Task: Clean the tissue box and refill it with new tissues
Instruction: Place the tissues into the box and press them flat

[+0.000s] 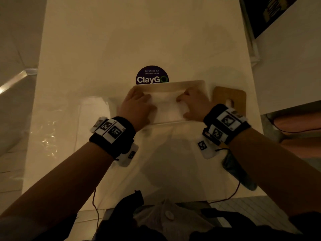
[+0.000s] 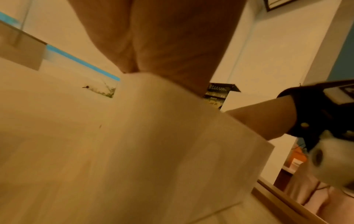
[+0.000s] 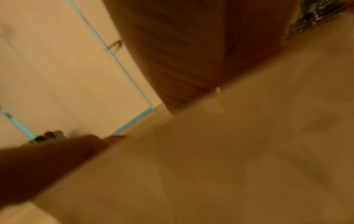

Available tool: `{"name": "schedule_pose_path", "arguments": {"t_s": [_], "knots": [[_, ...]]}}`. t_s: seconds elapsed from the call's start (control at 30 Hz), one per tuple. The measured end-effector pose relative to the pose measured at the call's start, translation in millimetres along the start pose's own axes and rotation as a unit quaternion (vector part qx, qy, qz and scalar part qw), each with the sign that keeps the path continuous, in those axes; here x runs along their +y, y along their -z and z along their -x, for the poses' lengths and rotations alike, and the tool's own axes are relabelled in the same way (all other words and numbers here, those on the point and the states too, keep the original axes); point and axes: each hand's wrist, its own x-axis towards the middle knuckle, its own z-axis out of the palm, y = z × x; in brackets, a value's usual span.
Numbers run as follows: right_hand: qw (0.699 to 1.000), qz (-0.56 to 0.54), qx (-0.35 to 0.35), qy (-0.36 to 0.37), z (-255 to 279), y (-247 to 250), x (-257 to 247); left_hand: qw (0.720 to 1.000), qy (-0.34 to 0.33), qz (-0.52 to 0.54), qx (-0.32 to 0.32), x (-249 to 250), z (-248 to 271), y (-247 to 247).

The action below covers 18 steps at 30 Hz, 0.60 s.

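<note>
Head view: two hands, left hand [image 1: 137, 105] and right hand [image 1: 194, 103], press one tissue stack [image 1: 166, 106].

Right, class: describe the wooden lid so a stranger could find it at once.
Start at the white table and find the open tissue box under both hands. Just right of it lies the wooden lid, flat, the only brown piece, with a slot.

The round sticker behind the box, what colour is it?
Dark purple with white "ClayGo" lettering; the sticker shows best in the head view.
</note>
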Motion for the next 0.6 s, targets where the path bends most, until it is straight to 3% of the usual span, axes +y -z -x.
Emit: {"name": "schedule_pose_path", "arguments": {"t_s": [0.27,0.4,0.5,0.6], "knots": [[1.000,-0.003,0.017,-0.024,-1.8,-16.2,4.4,1.000,-0.009,-0.008,-0.015,-1.5,-2.9,-3.4],[1.000,-0.016,0.004,-0.008,3.9,-5.5,5.8,0.995,-0.033,0.095,0.026,-6.8,2.1,-3.8],[0.992,-0.043,0.119,0.009,17.9,12.2,-0.6,0.947,-0.019,0.287,0.143,-15.6,30.9,2.1],[0.940,-0.227,0.251,0.053,40.3,27.7,-33.2,0.887,0.120,0.367,0.255,-37.2,81.5,3.9]]}}
